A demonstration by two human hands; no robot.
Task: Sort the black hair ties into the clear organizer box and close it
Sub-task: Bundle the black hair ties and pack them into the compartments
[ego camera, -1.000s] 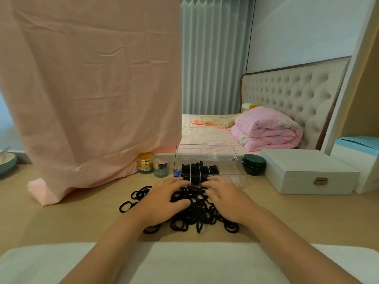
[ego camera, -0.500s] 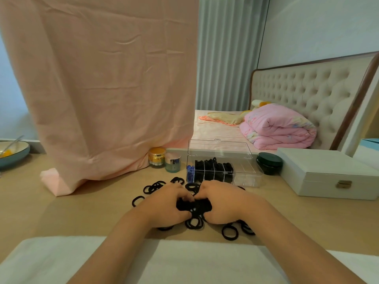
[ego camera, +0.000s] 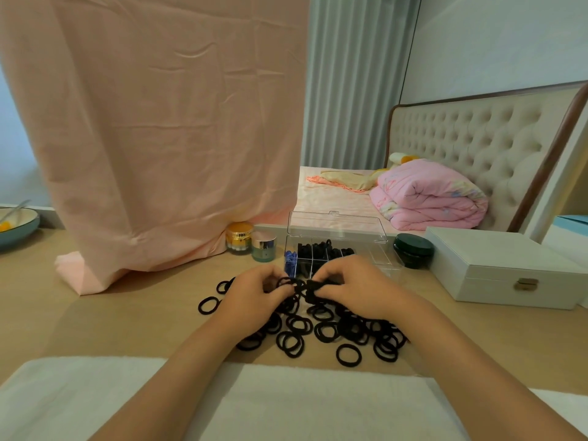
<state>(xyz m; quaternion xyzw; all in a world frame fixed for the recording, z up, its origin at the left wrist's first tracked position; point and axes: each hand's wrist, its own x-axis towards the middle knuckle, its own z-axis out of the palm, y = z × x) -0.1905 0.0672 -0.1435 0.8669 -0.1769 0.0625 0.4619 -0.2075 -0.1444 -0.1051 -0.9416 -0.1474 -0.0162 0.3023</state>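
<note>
A loose pile of black hair ties (ego camera: 321, 332) lies spread on the wooden table in front of me. My left hand (ego camera: 254, 294) and my right hand (ego camera: 356, 286) are raised just above the pile's far edge, fingertips close together, both pinching a small bunch of black hair ties (ego camera: 307, 288) between them. Right behind my hands stands the clear organizer box (ego camera: 378, 254), its lid (ego camera: 337, 226) tilted up and open. Its left compartments hold black ties and a few blue ones (ego camera: 290, 261); the right compartments look bare.
A gold jar (ego camera: 239, 236) and a silver-capped jar (ego camera: 264, 246) stand left of the box, a dark green jar (ego camera: 413, 250) and a white jewelry case (ego camera: 502, 268) to its right. Pink cloth (ego camera: 152, 138) hangs at left; a bowl (ego camera: 17, 226) sits far left. White towel (ego camera: 286, 405) lies nearest me.
My hands went from lying flat on the pile to gathering ties, and now they are lifted toward the box with a bunch held between them. More loose ties show beneath them.
</note>
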